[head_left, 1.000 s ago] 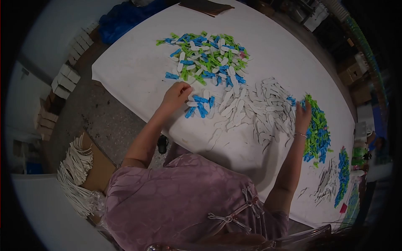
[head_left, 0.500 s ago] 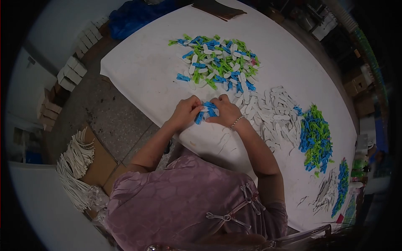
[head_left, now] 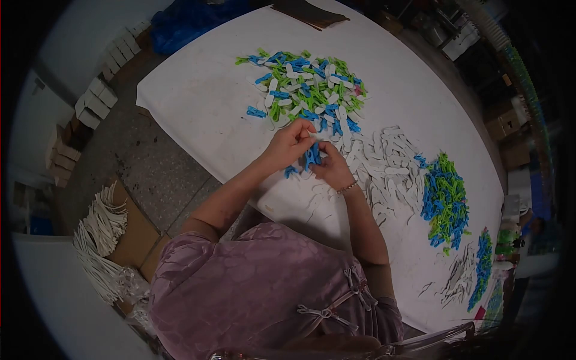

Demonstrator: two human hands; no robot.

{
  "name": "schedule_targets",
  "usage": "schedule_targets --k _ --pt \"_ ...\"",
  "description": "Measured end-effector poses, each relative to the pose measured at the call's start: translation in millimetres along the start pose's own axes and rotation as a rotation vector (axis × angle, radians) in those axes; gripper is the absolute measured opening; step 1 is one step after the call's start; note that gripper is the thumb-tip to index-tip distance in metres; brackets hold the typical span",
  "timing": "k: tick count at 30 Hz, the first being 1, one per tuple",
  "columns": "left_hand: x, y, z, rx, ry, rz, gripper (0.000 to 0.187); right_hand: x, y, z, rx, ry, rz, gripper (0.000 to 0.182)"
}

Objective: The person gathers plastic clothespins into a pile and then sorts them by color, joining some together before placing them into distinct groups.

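A blue clip (head_left: 312,157) is held up between the two hands, over the near part of the tabletop (head_left: 198,96). It is pinched by the fingers of the right hand (head_left: 335,171); the fingers of the left hand (head_left: 289,145) are curled at its upper end, but whether they are closed on it cannot be told. Another blue piece (head_left: 290,172) is seen just below the left hand. A mixed pile (head_left: 306,87) is located beyond the hands; white strips (head_left: 393,165) are spread to the right, beside a green-and-blue heap (head_left: 445,201).
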State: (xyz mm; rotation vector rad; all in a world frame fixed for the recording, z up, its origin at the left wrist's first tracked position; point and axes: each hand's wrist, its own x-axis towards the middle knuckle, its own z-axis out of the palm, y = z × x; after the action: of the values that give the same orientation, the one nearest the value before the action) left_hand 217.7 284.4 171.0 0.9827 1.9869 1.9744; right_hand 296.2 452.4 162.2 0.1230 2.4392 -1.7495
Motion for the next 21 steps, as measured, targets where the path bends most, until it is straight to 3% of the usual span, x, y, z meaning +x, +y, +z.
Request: schedule_targets --k 1,3,4,6,7,9,13,15,16,18,21 --pt "2.9 2.0 1.0 0.001 0.003 0.000 0.017 -0.5 3.8 -2.8 0.000 -0.003 -0.001 0.043" --pt "8.1 4.6 4.1 -0.317 -0.019 -0.017 0.021 -2.6 11.3 -10.0 0.494 0.002 0.007 0.034" --pt "8.4 1.9 5.1 -0.316 -0.015 -0.015 0.021 -5.3 13.0 -10.1 0.492 -0.002 0.006 0.034" --pt "9.8 -8.0 8.3 -0.219 0.020 0.036 0.027 -12.8 14.6 -10.2 0.930 -0.033 -0.055 0.026" --pt "8.2 -12.0 9.5 -0.216 0.019 0.038 0.027 -16.1 14.7 -8.7 0.931 -0.033 -0.058 0.026" --pt "0.2 -15.7 13.1 0.140 0.034 0.009 0.035 -20.3 14.8 -4.4 1.151 0.025 -0.045 0.024" --pt "-14.7 -11.6 27.8 0.181 -0.056 -0.042 0.042 -19.2 25.4 -3.1 1.234 0.017 -0.115 0.024" --pt "-18.7 -6.7 35.7 0.037 -0.112 -0.224 0.047 -21.1 26.0 -4.2 1.320 0.035 -0.237 0.024" --pt "-19.3 -5.1 38.6 0.041 -0.113 -0.223 0.047 -21.8 26.0 -5.6 1.323 0.035 -0.240 0.024" --pt "-19.2 0.6 42.3 -0.172 -0.168 -0.433 0.048 -24.2 22.5 -7.8 1.292 0.097 -0.303 0.024" --pt "-14.5 13.9 41.7 -0.170 -0.336 -0.479 0.049 -22.4 10.3 -2.7 1.243 0.285 -0.301 0.021"
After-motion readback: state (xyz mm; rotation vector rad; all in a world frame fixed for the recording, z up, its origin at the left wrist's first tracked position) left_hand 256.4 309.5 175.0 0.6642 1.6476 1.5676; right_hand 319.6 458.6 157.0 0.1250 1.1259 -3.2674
